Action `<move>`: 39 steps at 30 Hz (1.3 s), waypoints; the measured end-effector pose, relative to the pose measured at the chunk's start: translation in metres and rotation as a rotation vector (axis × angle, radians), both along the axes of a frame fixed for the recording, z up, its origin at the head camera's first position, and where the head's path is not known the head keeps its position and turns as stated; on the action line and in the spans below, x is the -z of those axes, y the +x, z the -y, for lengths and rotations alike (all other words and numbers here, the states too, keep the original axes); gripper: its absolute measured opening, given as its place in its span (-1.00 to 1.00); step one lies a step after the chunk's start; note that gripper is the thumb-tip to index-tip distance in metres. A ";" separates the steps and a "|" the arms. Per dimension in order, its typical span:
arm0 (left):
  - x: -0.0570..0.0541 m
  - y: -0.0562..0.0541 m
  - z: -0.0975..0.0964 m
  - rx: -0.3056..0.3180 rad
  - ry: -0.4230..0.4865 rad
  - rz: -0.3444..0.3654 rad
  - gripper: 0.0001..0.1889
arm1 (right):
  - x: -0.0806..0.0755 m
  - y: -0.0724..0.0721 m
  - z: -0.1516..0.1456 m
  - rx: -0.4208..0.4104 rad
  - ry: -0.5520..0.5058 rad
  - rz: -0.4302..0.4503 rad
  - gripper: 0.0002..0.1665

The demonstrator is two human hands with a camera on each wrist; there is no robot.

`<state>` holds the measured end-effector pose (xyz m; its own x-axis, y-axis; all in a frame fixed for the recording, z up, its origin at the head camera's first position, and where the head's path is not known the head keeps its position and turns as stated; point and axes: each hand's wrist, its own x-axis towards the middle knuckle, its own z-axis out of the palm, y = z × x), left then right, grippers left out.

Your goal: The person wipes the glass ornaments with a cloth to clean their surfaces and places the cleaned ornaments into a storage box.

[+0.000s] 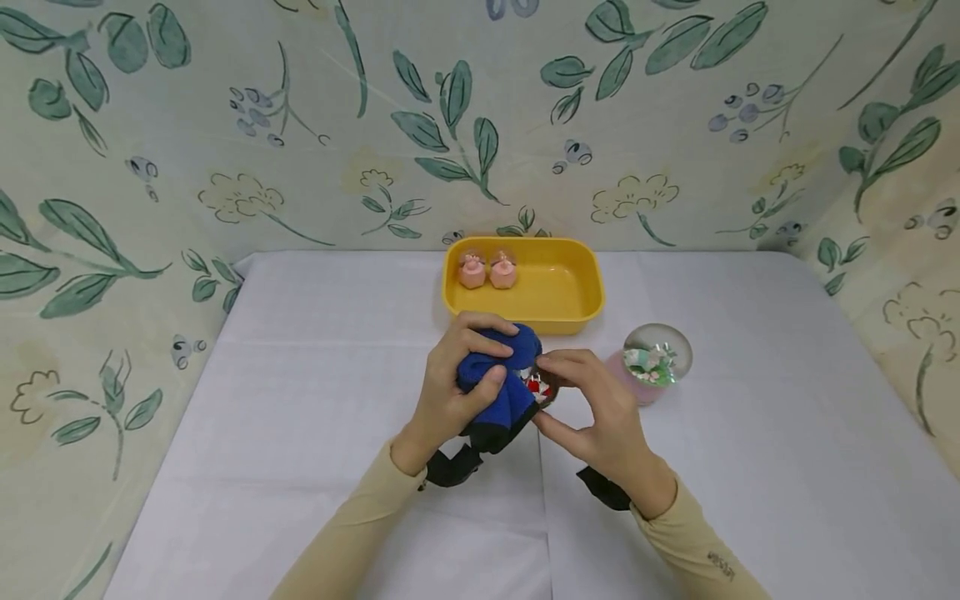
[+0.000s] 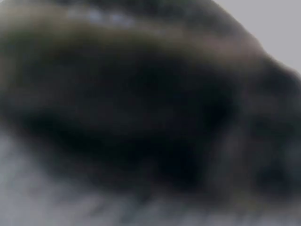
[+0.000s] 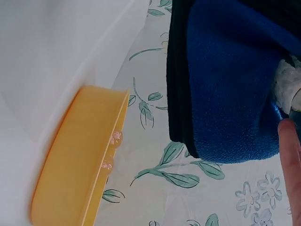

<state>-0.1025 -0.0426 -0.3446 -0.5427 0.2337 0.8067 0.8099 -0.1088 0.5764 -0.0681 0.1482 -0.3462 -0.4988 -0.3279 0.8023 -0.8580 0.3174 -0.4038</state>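
Observation:
My left hand grips a blue cloth with black edging, bunched up with its fingers over the top and thumb in front. Against the cloth is what looks like a snow globe with red and white inside, partly hidden by cloth and fingers. My right hand holds its right side between fingers and thumb. The right wrist view shows the cloth hanging beside the globe's whitish part, with a fingertip right at it. A dark blur fills most of the left wrist view.
A yellow tray stands behind the hands, with two small pink figurines at its left end. To the right, another snow globe on a pink base lies tilted on the white tablecloth. A leaf-patterned curtain hangs behind.

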 end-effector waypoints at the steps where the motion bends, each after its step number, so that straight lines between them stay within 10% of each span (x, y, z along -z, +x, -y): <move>1: 0.000 0.000 0.000 -0.001 -0.008 0.006 -0.68 | 0.000 -0.001 0.000 0.006 0.003 -0.038 -0.46; 17: -0.002 0.003 0.002 0.052 -0.142 0.041 -0.70 | 0.003 -0.011 -0.006 0.046 -0.053 -0.243 -0.52; 31: 0.004 0.001 0.001 0.009 -0.094 -0.029 -0.74 | -0.003 0.003 -0.005 -0.091 -0.291 0.503 -0.47; 39: 0.004 -0.003 0.004 -0.027 -0.110 0.013 -0.72 | -0.001 -0.001 -0.005 -0.003 -0.030 0.160 -0.42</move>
